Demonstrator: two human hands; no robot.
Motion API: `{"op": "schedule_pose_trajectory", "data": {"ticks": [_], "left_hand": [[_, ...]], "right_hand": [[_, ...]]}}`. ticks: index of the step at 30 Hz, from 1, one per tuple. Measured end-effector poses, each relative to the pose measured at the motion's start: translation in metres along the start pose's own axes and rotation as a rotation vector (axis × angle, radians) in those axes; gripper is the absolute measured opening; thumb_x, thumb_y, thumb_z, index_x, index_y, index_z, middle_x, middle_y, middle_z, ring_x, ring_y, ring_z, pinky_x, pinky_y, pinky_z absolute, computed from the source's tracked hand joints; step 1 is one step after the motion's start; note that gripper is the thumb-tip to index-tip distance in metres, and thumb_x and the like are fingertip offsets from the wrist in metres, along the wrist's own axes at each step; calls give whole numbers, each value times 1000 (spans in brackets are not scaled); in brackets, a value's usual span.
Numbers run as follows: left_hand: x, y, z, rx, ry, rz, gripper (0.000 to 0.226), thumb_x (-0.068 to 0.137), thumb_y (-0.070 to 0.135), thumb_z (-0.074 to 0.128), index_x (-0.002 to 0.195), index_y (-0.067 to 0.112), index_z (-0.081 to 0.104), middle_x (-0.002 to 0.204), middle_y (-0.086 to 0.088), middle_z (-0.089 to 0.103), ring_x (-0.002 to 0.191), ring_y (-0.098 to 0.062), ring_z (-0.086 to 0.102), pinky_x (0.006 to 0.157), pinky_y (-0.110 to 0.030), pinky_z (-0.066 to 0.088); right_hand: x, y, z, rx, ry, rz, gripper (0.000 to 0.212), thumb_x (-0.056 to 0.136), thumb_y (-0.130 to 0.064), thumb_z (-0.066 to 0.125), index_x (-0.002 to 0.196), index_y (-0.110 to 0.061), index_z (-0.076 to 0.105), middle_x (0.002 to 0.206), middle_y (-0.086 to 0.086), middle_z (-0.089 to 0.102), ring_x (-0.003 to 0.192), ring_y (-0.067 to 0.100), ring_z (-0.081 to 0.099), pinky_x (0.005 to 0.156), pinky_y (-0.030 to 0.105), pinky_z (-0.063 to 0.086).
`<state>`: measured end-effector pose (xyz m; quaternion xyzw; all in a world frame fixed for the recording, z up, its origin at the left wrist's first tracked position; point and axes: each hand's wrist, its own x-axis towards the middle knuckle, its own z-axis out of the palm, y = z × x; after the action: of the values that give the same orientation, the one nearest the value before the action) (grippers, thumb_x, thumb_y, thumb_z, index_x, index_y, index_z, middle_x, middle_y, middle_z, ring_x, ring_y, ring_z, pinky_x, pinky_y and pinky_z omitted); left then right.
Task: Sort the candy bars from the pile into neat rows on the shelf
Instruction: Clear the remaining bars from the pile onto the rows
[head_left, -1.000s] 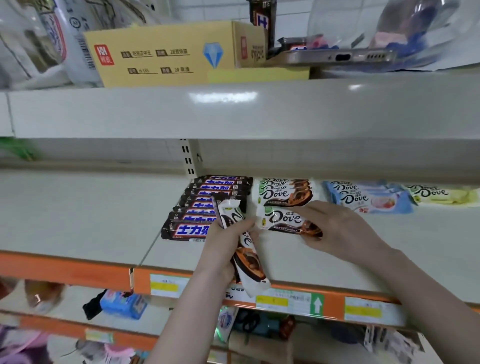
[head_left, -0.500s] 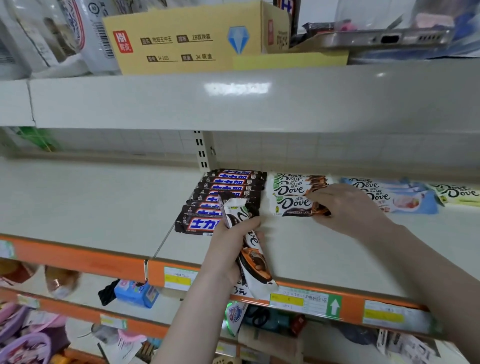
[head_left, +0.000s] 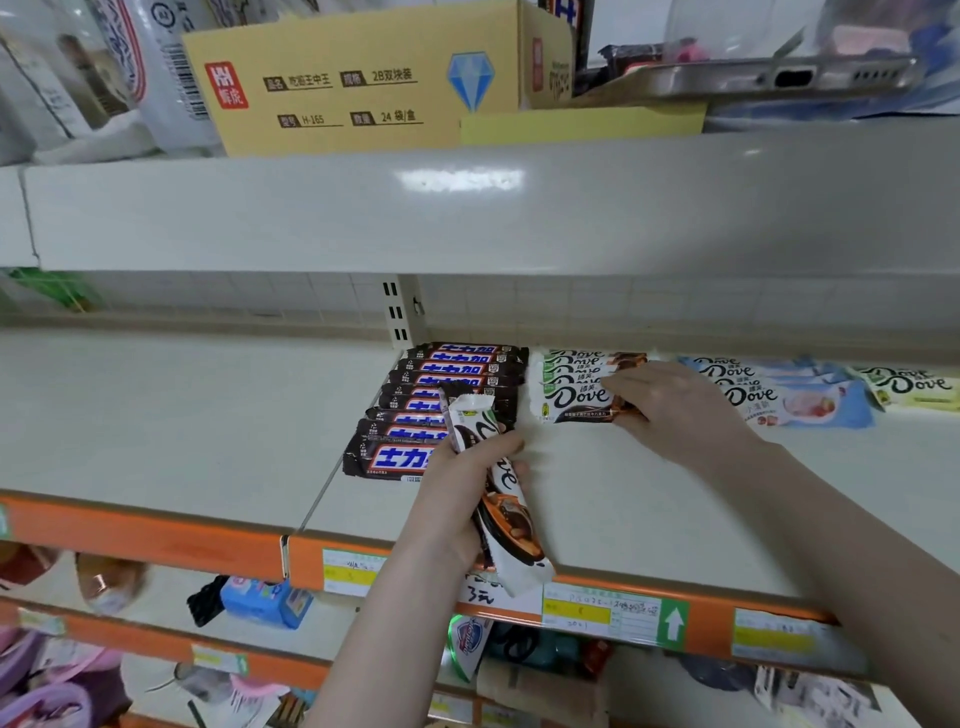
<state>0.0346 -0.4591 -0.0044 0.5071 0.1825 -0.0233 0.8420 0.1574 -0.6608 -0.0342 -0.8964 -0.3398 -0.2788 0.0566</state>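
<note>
Right fingers (head_left: 623, 395) covering front Dove bar (head_left: 576, 402) (picture end), lower-shelf goods blurred

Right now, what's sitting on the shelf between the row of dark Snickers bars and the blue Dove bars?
In the head view, the row of white-and-brown Dove bars lies between them, with the right hand resting on its front bar.

Even, soft light; glare above, edges perhaps blurred.
</note>
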Motion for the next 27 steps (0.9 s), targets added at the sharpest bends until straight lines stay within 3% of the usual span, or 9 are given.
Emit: {"op": "schedule_pose_trajectory", "data": {"ticks": [2, 4, 8, 12, 16, 19, 22, 25, 27], "left_hand": [[3, 1, -1, -18, 12, -7, 6, 82, 7, 65, 88, 6, 66, 60, -3, 69, 45, -12, 63, 42, -19, 48], [6, 3, -2, -66, 37, -37, 21, 84, 25, 66, 96, 7, 65, 61, -3, 68, 45, -13, 63, 43, -20, 49], [10, 7, -2, -156, 68, -103, 41, 84, 52, 56, 86, 12, 64, 59, -2, 62, 47, -13, 59, 45, -18, 51], [12, 7, -1, -204, 72, -54, 38, 86, 48, 56, 95, 11, 64, 62, -2, 61, 48, -12, 60, 48, -19, 51], [17, 6, 0, -233, 86, 11, 39, 85, 41, 61, 106, 9, 63, 66, -2, 65, 55, -13, 63, 54, -23, 55], [19, 5, 4, -249, 95, 26, 47, 83, 40, 64, 119, 10, 61, 84, -4, 69, 68, -17, 66, 56, -25, 55], [20, 3, 10, -296, 92, 68, 49, 83, 39, 65, 122, 10, 59, 85, -5, 68, 67, -17, 67, 58, -26, 54], [21, 0, 14, -320, 70, 103, 47, 84, 36, 66, 121, 9, 59, 98, -11, 72, 82, -25, 71, 72, -35, 57], [21, -2, 15, -330, 71, 129, 37, 84, 33, 66, 114, 12, 61, 99, -13, 73, 84, -26, 72, 73, -38, 58]], "right_hand": [[1, 0, 2, -2, -3, 8, 19, 67, -9, 75, 84, -6, 68, 77, 7, 70, 74, 28, 67, 66, 35, 53], [2, -1, 2, -3, 7, 10, 22, 64, -7, 76, 84, -5, 69, 77, 9, 71, 74, 29, 67, 66, 36, 55], [2, -4, 1, 14, 21, 37, 27, 61, -4, 78, 87, -5, 71, 81, 11, 72, 76, 30, 68, 69, 39, 56], [1, -10, -6, 89, 23, 86, 28, 64, -1, 76, 92, -5, 71, 91, 13, 71, 84, 31, 67, 76, 41, 54], [-6, -26, -19, 204, 43, 199, 28, 79, -14, 70, 106, -7, 68, 101, 11, 70, 95, 30, 64, 84, 37, 48], [-11, -46, -29, 363, -19, 297, 32, 87, -27, 61, 116, -13, 63, 108, 6, 68, 102, 24, 61, 89, 34, 45], [-16, -63, -36, 509, -111, 337, 31, 89, -33, 55, 117, -21, 61, 104, -1, 69, 99, 16, 60, 88, 31, 45], [-18, -74, -41, 604, -160, 354, 31, 88, -37, 53, 116, -25, 62, 103, -5, 69, 94, 10, 61, 85, 26, 45], [-19, -78, -41, 667, -193, 374, 31, 87, -39, 54, 116, -29, 62, 100, -8, 70, 90, 6, 62, 81, 22, 44]]}}
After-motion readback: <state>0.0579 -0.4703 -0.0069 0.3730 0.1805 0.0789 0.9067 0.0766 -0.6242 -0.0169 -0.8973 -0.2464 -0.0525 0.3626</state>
